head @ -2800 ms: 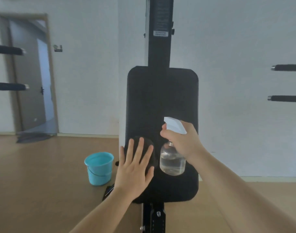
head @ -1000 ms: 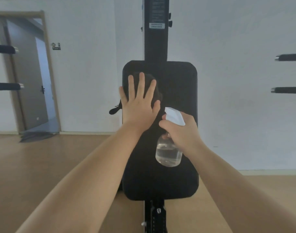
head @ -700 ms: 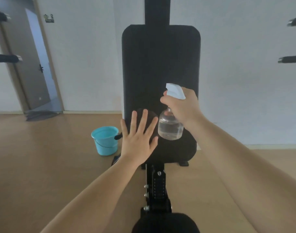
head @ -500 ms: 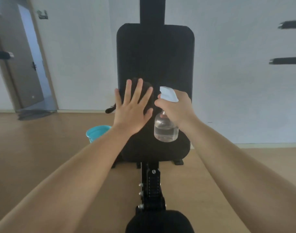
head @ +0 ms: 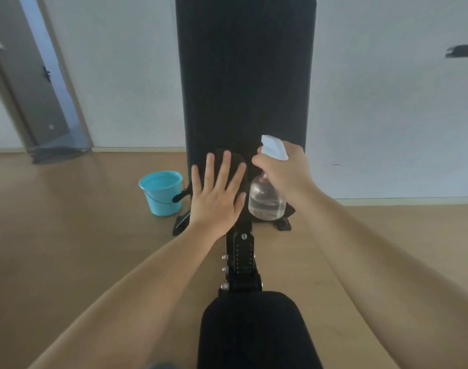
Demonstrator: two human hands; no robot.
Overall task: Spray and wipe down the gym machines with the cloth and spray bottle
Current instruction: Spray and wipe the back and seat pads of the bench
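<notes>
Left grip (head: 215,198) sits centre frame, flat & wide, fingers straight and spread. Its palm presses a dark cloth (head: 235,157) onto the lower part of the black back pad (head: 244,75). The cloth is mostly hidden under the palm; only its top edge shows past the fingertips, plus a bit on the thumb side.

Right grip (head: 286,171), just right of it, is curled round the neck of the spray bottle (head: 266,202). The white spray head pokes out above the knuckles toward upper left. The clear body hangs below the grip, part full of liquid, in front of the pad's bottom right corner. It's just beside the left thumb; touching or not, can't tell.

Below the pad a black post w/ bolts (head: 243,258) runs down to a seat pad (head: 254,331) at bottom centre. A blue bucket (head: 162,191) stands on the wood floor (head: 67,235), left of the pad. There's a grey door (head: 28,89) upper left and a black bar (head: 463,50) at the right edge.
</notes>
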